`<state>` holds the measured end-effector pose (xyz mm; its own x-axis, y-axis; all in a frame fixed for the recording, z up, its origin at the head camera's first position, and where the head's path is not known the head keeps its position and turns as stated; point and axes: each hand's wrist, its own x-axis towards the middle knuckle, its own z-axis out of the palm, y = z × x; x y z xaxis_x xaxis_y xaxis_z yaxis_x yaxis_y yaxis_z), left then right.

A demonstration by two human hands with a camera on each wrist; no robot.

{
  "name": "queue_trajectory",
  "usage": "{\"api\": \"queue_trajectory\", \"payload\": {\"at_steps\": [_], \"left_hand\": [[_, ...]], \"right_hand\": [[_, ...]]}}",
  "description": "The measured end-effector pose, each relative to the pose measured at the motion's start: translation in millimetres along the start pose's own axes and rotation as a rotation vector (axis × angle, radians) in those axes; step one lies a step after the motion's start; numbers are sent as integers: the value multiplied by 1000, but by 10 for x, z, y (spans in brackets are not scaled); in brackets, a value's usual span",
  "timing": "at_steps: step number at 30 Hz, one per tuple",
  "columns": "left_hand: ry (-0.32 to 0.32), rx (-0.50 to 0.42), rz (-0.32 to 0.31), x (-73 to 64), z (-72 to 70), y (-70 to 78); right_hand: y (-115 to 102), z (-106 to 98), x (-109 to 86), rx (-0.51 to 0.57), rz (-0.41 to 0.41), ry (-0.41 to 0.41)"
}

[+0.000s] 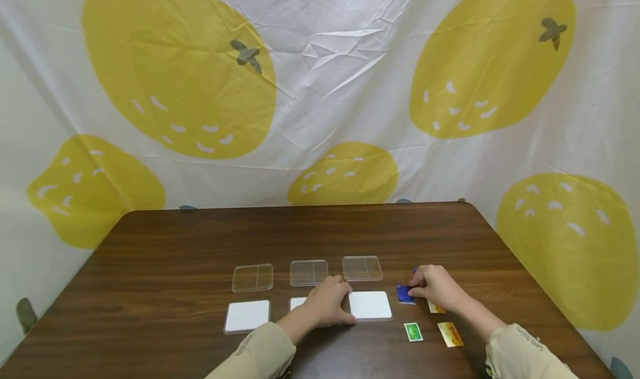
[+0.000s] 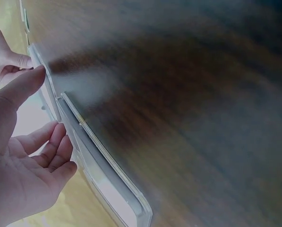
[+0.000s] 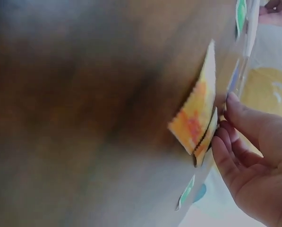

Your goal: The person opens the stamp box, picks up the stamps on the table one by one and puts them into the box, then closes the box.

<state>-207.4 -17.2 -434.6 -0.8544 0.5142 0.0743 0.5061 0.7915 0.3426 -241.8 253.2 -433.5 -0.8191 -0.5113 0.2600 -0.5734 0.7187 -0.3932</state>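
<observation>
In the head view my right hand (image 1: 439, 287) pinches the edge of a blue stamp (image 1: 405, 294) between thumb and fingers. A second bit of blue shows just behind its fingertips. Two orange stamps, one nearer (image 1: 450, 334) and one partly under the hand (image 1: 436, 307), lie beside it; their perforated edges show in the right wrist view. My left hand (image 1: 326, 303) rests with fingers spread at the left side of a clear case with a white insert (image 1: 370, 305), thumb by its near corner. It partly covers the middle case (image 1: 297, 303).
A third white-filled case (image 1: 247, 316) lies left. Behind stand three clear lids, left (image 1: 253, 278), middle (image 1: 309, 273) and right (image 1: 362, 268). A green stamp (image 1: 413, 332) is on the brown table (image 1: 150, 290) near the orange ones; another green one (image 3: 185, 193) shows in the right wrist view.
</observation>
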Motion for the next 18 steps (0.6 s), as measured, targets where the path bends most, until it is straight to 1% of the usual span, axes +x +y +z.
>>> {"api": "queue_trajectory", "payload": {"at_steps": [2,7,10,14,18], "left_hand": [[1,-1,0,-2,3,-4],[1,-3,-7,0,5,-13],[2,-4,-11,-2,4,-11],[5,-4,-5,-4,3,-1],[4,-3,-4,-6,1,8]], "right_hand": [[5,-16,20,32,26,-31],[9,-66,95,130,117,-139],[5,-87,131,151,148,-181],[-9,-99,139,155,181,-207],[-45,-91,105,163,217,-191]]}}
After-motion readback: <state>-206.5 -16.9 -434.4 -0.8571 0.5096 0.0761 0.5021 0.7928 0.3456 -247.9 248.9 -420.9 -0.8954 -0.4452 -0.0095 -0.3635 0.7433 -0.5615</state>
